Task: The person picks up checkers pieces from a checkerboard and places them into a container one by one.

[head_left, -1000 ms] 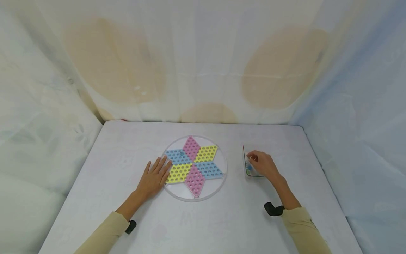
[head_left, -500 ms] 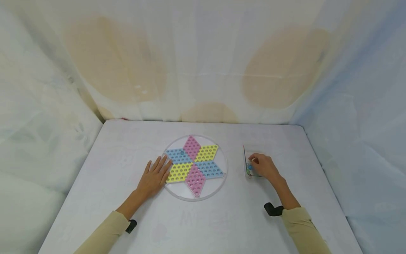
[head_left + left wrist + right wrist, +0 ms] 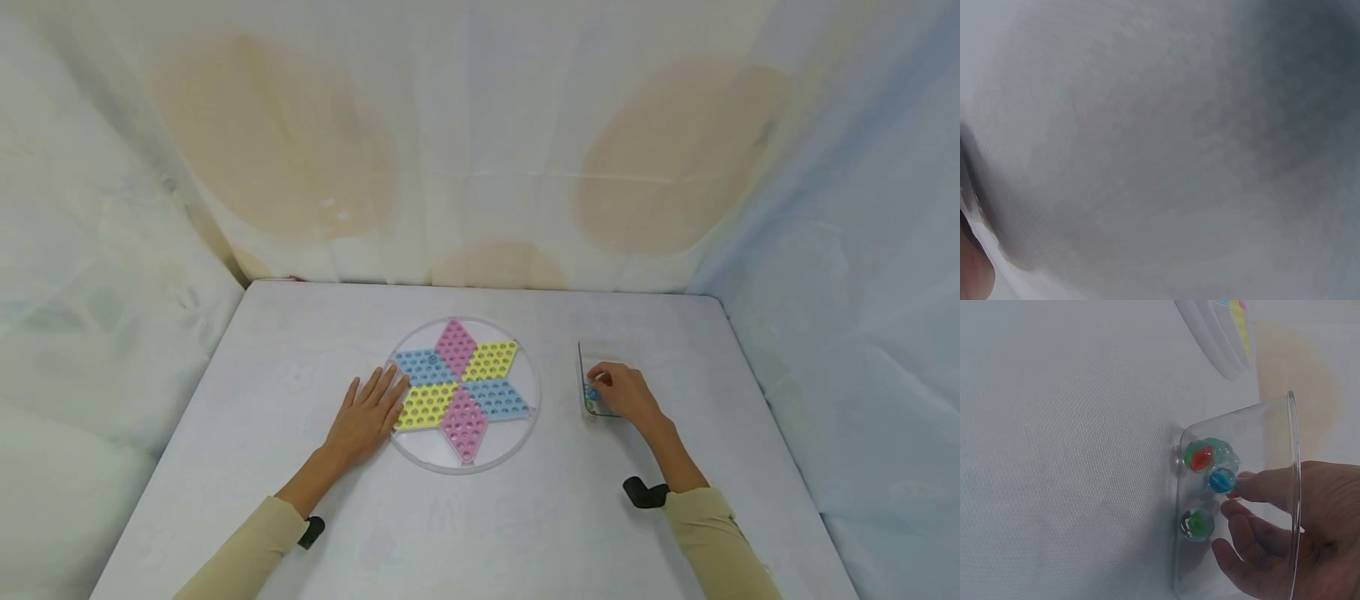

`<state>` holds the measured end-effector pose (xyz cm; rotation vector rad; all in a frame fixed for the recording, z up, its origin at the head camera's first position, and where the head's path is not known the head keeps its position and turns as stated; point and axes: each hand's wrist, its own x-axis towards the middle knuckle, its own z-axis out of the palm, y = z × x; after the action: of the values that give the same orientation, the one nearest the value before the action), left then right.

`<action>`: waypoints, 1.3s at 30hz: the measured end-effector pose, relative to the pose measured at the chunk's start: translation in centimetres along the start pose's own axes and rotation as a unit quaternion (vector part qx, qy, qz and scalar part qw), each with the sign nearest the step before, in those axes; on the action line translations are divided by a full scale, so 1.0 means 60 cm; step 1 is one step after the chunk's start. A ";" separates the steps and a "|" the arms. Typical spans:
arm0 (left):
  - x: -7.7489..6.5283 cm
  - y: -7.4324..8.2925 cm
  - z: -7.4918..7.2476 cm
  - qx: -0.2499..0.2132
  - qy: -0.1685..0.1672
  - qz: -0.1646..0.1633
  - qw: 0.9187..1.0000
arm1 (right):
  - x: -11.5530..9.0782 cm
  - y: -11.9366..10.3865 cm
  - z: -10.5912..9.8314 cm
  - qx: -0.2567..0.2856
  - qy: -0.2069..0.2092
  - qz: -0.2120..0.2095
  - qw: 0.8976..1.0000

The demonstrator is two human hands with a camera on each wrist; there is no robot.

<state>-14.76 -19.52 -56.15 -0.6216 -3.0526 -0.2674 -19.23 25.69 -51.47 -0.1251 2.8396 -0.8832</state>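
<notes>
My left hand [image 3: 363,421] lies flat, its spread fingers resting on the left rim of a round Chinese checkers board [image 3: 517,446] with a pink, yellow and blue star of holes. One marble [image 3: 432,360] sits in the left blue section. My right hand [image 3: 626,392] reaches into a clear plastic box [image 3: 1294,437], thumb and forefinger drawn together. Their tips are right at a blue marble [image 3: 1222,481]; I cannot tell whether they pinch it. Beside it in the box are an orange-and-green marble [image 3: 1200,457], a green-cored marble [image 3: 1197,525] and some clear greenish ones.
A white-covered table [image 3: 465,542] carries the board and, to its right, the box. Pale curtains [image 3: 480,150] hang behind and on both sides. In the left wrist view, mostly blurred pale surface fills the picture, with a bit of skin [image 3: 974,275] at lower left.
My right hand has dipped slightly into the box and now stays near the marbles, its fingertips a little closer together. The left hand and the board keep their places.
</notes>
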 end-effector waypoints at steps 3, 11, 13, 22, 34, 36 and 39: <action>0.001 -0.001 0.003 0.000 0.003 0.002 1.000 | 0.002 0.002 0.001 -0.001 0.001 -0.002 1.000; 0.001 -0.002 0.004 0.000 0.002 0.005 1.000 | 0.005 0.008 0.002 -0.003 0.000 -0.013 1.000; 0.001 -0.002 0.004 0.000 0.001 0.005 1.000 | 0.005 0.006 0.001 -0.002 0.000 -0.013 1.000; 0.002 -0.002 0.001 -0.003 -0.006 0.003 1.000 | -0.001 -0.002 -0.010 0.005 0.037 -0.034 0.999; 0.002 -0.002 -0.001 -0.006 -0.007 0.004 1.000 | -0.007 -0.042 -0.024 0.027 0.067 -0.079 0.994; 0.002 -0.002 -0.002 -0.005 -0.008 0.005 1.000 | -0.008 -0.053 -0.022 0.031 0.069 -0.092 0.993; 0.002 -0.001 -0.003 -0.006 -0.005 0.007 1.000 | -0.009 -0.072 -0.020 0.032 0.075 -0.111 0.990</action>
<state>-14.89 -19.53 -55.95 -0.6474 -3.0568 -0.2824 -18.77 22.89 -47.94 -0.3900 2.9743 -1.0677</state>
